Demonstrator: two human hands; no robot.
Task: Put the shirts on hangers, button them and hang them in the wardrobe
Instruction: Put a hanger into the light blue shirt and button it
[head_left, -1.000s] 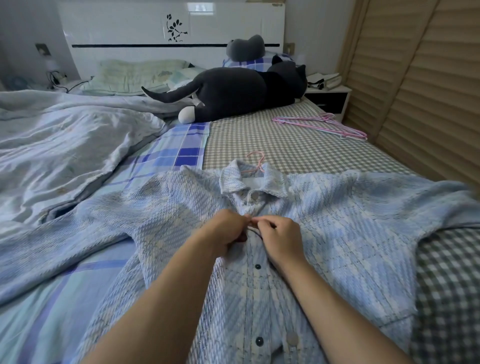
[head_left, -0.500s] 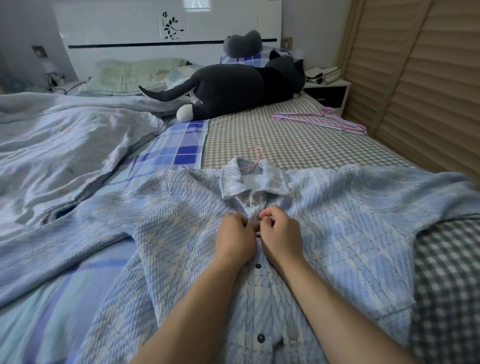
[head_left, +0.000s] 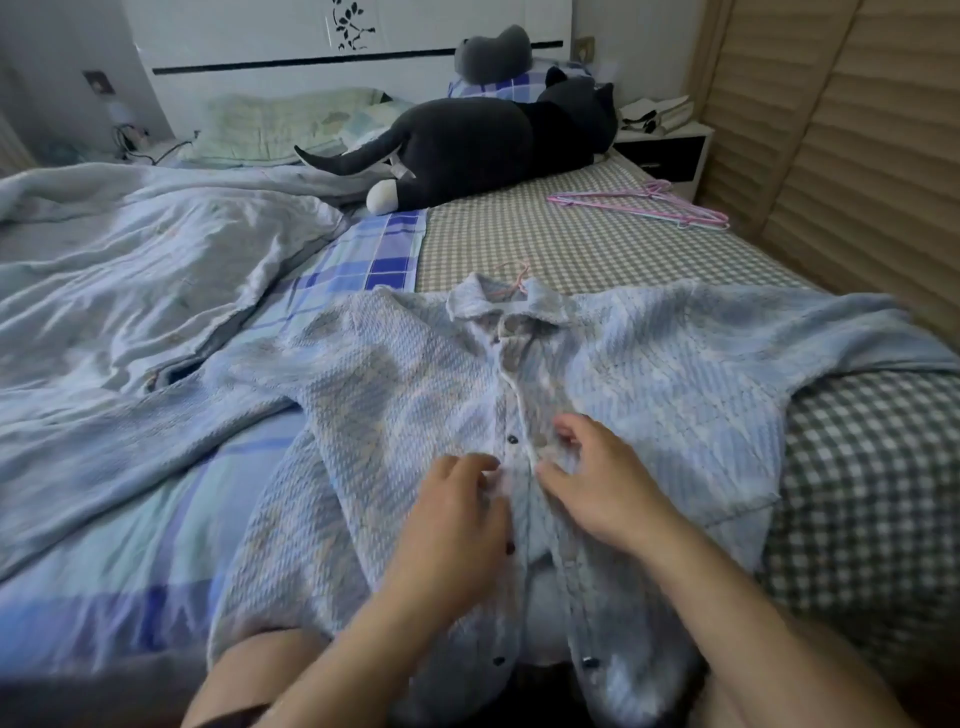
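Fingers of left hand and right hand loosely spread, resting on shirt placket beside a dark button, gripping nothing

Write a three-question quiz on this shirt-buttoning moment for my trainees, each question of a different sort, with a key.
1. True or false: a pink hanger hook sticks out of the collar of the blue checked shirt.
2. Where do the spare pink hangers lie? A) on the grey quilt B) on the checked sheet near the louvred doors C) on the nightstand
3. Fill in: the left hand and right hand are on either side of the shirt's ____ strip.

Key: 1 true; 2 B; 3 button
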